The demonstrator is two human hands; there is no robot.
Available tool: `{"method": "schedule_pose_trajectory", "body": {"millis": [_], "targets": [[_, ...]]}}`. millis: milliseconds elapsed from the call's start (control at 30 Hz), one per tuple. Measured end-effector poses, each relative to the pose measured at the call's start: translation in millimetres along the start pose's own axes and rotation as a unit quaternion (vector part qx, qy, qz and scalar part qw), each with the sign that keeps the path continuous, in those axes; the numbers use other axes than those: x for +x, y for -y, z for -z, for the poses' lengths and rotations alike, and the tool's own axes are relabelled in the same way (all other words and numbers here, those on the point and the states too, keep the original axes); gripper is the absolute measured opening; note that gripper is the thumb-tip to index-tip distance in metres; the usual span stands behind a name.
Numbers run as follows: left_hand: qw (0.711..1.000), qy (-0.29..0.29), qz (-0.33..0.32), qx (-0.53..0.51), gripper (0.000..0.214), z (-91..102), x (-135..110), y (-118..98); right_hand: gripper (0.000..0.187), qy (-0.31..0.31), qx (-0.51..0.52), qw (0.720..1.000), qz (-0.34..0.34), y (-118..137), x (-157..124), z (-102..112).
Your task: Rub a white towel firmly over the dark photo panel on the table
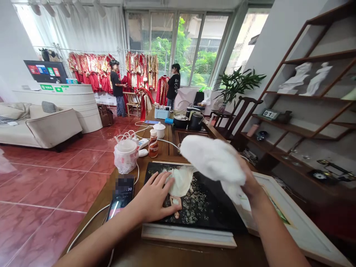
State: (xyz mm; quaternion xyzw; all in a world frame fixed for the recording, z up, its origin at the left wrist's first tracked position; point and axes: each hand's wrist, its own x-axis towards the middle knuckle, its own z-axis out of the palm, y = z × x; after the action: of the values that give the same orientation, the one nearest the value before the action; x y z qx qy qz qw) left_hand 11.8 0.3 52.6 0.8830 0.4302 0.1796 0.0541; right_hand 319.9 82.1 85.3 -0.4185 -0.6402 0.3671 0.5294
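Observation:
My left hand (157,196) lies on the black panel (219,211) with its fingers spread, beside a small tan and white figure (175,202). A pale, fan-shaped piece (182,181) is on the panel near its fingertips. Many tiny pale bits (194,204) are scattered over the black surface. Raised above the panel's right side, a fluffy white wad of cotton (213,157) is in my right hand (249,181). That hand is closed around its right end; the cotton hides some of the fingers, and motion blurs it.
A phone (122,196) with a cable lies left of the panel. Behind are a bag-lined tub (125,155), a brown bottle (153,144) and a white lidded pot (159,130). A white-framed picture (294,226) is at right. Two people stand by red garments (91,70).

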Motion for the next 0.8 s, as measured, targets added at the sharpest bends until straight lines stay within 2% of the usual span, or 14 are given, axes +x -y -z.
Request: {"method": "schedule_pose_trajectory", "body": {"millis": [100, 167, 200, 267, 333, 433, 500, 600, 800], "targets": [[0.999, 0.03, -0.004, -0.021, 0.076, -5.5, -1, 8, 0.058, 0.089, -0.082, 0.992, 0.024, 12, -12, -19], [0.998, 0.047, -0.012, -0.03, 0.079, -7.3, -2, 12, 0.039, 0.238, -0.265, 0.931, 0.082, 23, -21, -33], [0.998, 0.053, -0.016, -0.031, 0.082, -8.3, -3, 13, 0.039, 0.256, -0.327, 0.903, 0.107, 29, -26, -40], [0.998, 0.056, -0.017, -0.03, 0.084, -10.8, -4, 15, 0.055, 0.221, -0.406, 0.871, 0.164, 40, -34, -52], [0.998, 0.053, -0.013, -0.027, 0.085, -13.6, -5, 15, 0.075, 0.195, -0.439, 0.851, 0.213, 46, -40, -62], [0.998, 0.051, -0.019, -0.027, 0.088, -16.1, -6, 16, 0.09, 0.242, -0.449, 0.832, 0.219, 44, -46, -74], [0.998, 0.051, -0.025, -0.03, 0.09, -16.0, -7, 15, 0.091, 0.277, -0.448, 0.831, 0.177, 37, -47, -80], [0.998, 0.051, -0.025, -0.032, 0.093, -14.7, -9, 14, 0.091, 0.295, -0.442, 0.836, 0.134, 27, -46, -84], [0.998, 0.032, -0.014, -0.053, 0.094, -14.9, -12, 14, 0.083, 0.27, -0.461, 0.833, 0.143, 18, -41, -72]]}}
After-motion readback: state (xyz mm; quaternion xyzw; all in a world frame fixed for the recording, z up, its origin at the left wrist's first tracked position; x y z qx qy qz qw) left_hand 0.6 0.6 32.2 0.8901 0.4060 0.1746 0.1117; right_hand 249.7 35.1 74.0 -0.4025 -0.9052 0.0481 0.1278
